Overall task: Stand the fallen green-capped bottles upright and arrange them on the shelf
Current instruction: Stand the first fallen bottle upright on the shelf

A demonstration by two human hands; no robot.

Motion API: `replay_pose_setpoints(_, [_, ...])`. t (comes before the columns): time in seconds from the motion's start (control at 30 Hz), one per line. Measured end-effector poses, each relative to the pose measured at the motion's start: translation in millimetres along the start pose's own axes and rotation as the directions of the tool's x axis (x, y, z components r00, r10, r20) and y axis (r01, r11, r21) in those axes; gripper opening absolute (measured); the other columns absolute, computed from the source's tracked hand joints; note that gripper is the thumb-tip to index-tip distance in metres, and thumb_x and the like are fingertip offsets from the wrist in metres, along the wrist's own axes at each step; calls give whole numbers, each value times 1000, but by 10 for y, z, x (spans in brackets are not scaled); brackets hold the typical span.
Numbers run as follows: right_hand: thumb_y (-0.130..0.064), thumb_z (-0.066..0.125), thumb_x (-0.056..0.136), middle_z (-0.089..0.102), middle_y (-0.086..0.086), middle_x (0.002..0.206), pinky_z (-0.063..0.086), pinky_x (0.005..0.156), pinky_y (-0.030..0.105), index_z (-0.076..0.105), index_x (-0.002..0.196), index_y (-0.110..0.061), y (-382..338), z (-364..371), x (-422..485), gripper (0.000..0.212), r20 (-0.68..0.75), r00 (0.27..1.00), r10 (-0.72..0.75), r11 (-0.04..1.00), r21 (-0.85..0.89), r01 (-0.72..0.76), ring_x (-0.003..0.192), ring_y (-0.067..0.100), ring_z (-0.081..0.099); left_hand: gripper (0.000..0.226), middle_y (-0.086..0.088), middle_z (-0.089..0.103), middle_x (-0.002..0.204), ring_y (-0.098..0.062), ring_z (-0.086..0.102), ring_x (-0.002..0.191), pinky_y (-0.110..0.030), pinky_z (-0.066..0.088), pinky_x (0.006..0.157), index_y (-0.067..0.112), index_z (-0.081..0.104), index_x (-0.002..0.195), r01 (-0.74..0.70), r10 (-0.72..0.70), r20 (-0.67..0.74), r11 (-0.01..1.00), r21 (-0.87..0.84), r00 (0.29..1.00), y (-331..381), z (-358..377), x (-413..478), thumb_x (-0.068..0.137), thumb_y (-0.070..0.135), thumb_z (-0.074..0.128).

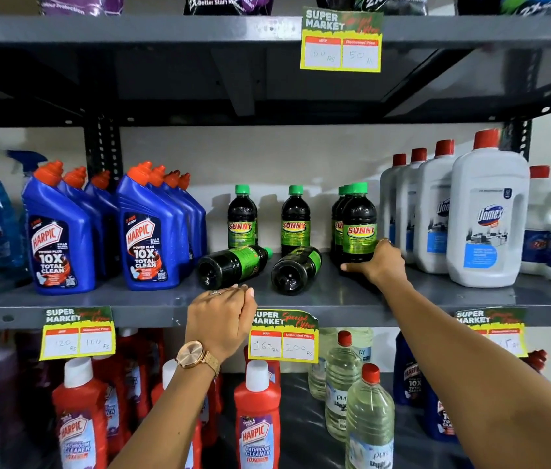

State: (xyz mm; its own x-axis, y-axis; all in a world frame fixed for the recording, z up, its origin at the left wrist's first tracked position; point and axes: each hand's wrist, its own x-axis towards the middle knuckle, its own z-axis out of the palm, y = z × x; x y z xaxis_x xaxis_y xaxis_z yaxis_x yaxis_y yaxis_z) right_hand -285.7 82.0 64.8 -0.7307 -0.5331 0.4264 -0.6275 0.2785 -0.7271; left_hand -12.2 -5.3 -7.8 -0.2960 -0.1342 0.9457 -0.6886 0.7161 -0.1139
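Grey metal shelf (335, 301): the front lip is nearest, with yellow price tags hung from it.
Left hand (221, 319): it is held at the shelf's front edge with the fingers loosely curled and nothing gripped; its fingertips are just short of the nearer fallen bottle.
Left fallen dark green-capped plastic bottle (233, 265): it is laid on its side, base toward the camera and cap pointing back and right.
Right fallen dark bottle (296, 269): it is laid the same way, just beside the first.
Right hand (380, 264): its fingers are spread around the base of the front upright bottle (359, 225) in the right-hand cluster; how firmly it is gripped cannot be told.
Rear upright bottles (242, 218): two are stood singly against the back wall.
Risk: a fallen bottle could be rolled off the lip if it is nudged rather than grasped; the tightly packed cluster could be toppled if the held bottle is pushed.
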Motion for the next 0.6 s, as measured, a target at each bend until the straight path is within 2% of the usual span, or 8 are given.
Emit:
replay_pose_setpoints(0.13, [-36, 89, 60, 62, 23, 119, 50, 88, 40, 49, 117, 4, -25, -6, -40, 81, -1, 1000, -10, 999, -45, 10, 112, 39, 60, 41, 5, 66, 57, -14, 62, 50, -29, 47, 47, 16, 69, 64, 3, -3, 1, 1000, -4, 1000, 1, 14, -4, 92, 26, 41])
replay_pose_setpoints(0.4, [-36, 89, 60, 62, 22, 121, 50, 90, 42, 48, 120, 2, -63, -54, -116, 82, 32, 999, 3, 1000, -13, -3, 112, 39, 60, 41, 6, 63, 54, -14, 59, 47, -27, 43, 46, 17, 65, 61, -10, 10, 6, 1000, 10, 1000, 8, -27, 7, 92, 25, 41])
replay_pose_setpoints(0.6, [-42, 87, 60, 59, 23, 125, 50, 92, 44, 45, 125, 3, -116, -95, -209, 90, 54, 999, 5, 999, -46, -2, 115, 39, 58, 42, 6, 63, 53, -13, 59, 46, -25, 43, 44, 18, 63, 60, -21, 23, 80, 1000, -15, 997, 18, -137, 34, 93, 28, 38])
